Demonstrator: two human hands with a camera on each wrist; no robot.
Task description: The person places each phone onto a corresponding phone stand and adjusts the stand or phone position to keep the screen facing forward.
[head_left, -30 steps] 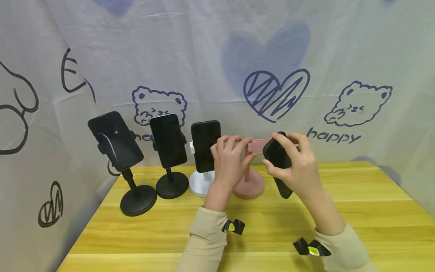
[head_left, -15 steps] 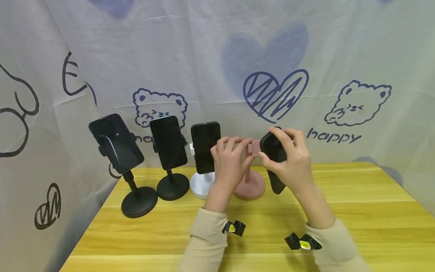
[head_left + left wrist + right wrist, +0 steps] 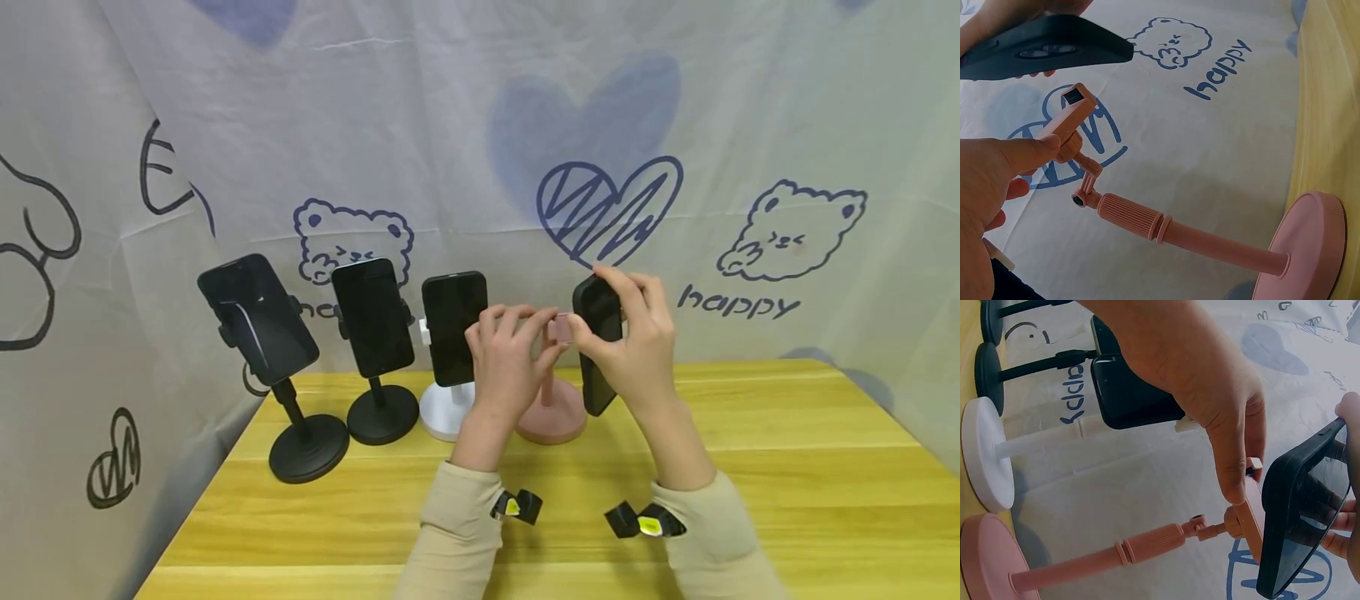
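My left hand (image 3: pixel 504 360) pinches the clamp head (image 3: pixel 1071 125) of a pink phone stand (image 3: pixel 551 421) between thumb and fingers. Upright on its round base, the stand has a ribbed collar and a jointed neck, clear in the left wrist view. In my right hand (image 3: pixel 639 346) is a black phone (image 3: pixel 597 379), held by its long edges with thumb and fingers. The phone stands nearly upright just right of the pink clamp, turned partly sideways. In the right wrist view the phone (image 3: pixel 1297 500) is close in front of the clamp; whether they touch I cannot tell.
Left of the pink stand, a white stand (image 3: pixel 442 417) and two black stands (image 3: pixel 382 415) each bear a dark phone. The white stand's phone (image 3: pixel 453 325) is right beside my left hand. A patterned cloth (image 3: pixel 450 108) hangs behind the wooden table (image 3: pixel 750 467).
My right hand has brought the black phone left and slightly up, nearer the pink clamp, and turned it more upright. My left hand keeps its grip on the clamp.
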